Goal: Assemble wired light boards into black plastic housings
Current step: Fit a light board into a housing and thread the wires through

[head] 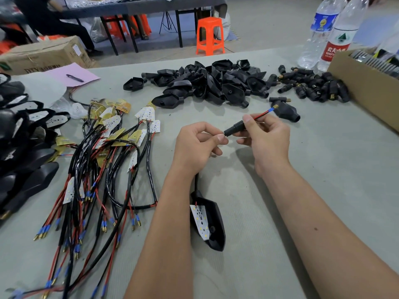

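My left hand (pixel 197 143) pinches the near end of a small black sleeve (pixel 234 129) on a cable. My right hand (pixel 266 137) pinches its far end, and a red wire (pixel 262 115) with a blue crimp and brass tip sticks out past my thumb. The black cable runs down under my left wrist to a black housing (pixel 213 225) lying between my forearms, where a white light board (pixel 200 221) sits tilted in its opening.
A bundle of wired light boards (pixel 103 169) lies at the left, and finished black units (pixel 19 152) sit at the far left. Empty housings (pixel 207 83) and black connectors (pixel 313 85) are piled ahead. A cardboard box (pixel 362 91) and two bottles (pixel 323 33) stand at the right.
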Tool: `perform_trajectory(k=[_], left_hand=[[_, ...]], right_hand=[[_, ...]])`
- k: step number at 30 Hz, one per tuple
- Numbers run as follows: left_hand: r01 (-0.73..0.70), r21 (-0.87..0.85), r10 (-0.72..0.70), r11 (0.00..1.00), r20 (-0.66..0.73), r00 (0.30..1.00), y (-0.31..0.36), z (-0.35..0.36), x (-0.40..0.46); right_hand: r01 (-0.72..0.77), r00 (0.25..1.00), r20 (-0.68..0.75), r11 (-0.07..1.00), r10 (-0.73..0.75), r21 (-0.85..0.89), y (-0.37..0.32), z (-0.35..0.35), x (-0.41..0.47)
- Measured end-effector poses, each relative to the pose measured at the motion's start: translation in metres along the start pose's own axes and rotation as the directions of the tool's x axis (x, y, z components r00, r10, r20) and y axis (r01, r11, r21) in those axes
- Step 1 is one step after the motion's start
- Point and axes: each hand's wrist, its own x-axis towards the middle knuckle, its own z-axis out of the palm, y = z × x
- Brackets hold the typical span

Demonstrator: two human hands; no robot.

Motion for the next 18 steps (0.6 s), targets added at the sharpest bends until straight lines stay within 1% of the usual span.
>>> perform_trajectory(k=[3, 5, 9, 14, 18], left_hand=[[0.008, 0.002, -0.008, 1.000, 0.005, 1.000, -0.0004, -0.0011, 0.0006], [0.016, -0.003, -0.016, 1.000, 0.000, 1.000, -0.0001, -0.0011, 0.0003], [0.051, -0.058, -0.052, 0.997, -0.011, 0.999, 0.0016, 0.0007, -0.0019], [0.064, -0.107, -0.069, 0.992, -0.047, 0.996, 0.0024, 0.0035, -0.0050], [0.075, -0.117, -0.084, 0.990, -0.068, 0.994, 0.0013, 0.0017, -0.0086]], right_hand=[[-0.007, 0.999, -0.045, 1.000, 0.007, 0.001, -0.0001, -0.0001, 0.0025], [-0.013, 0.999, -0.048, 1.000, 0.013, 0.003, 0.0004, -0.0008, 0.0039], [-0.007, 1.000, -0.005, 0.999, 0.007, 0.034, 0.0013, -0.0027, 0.0035], [-0.033, 0.996, 0.086, 0.995, 0.024, 0.097, 0.0012, -0.0061, 0.0022], [-0.031, 0.996, 0.089, 0.995, 0.022, 0.095, 0.0003, -0.0063, 0.0001]])
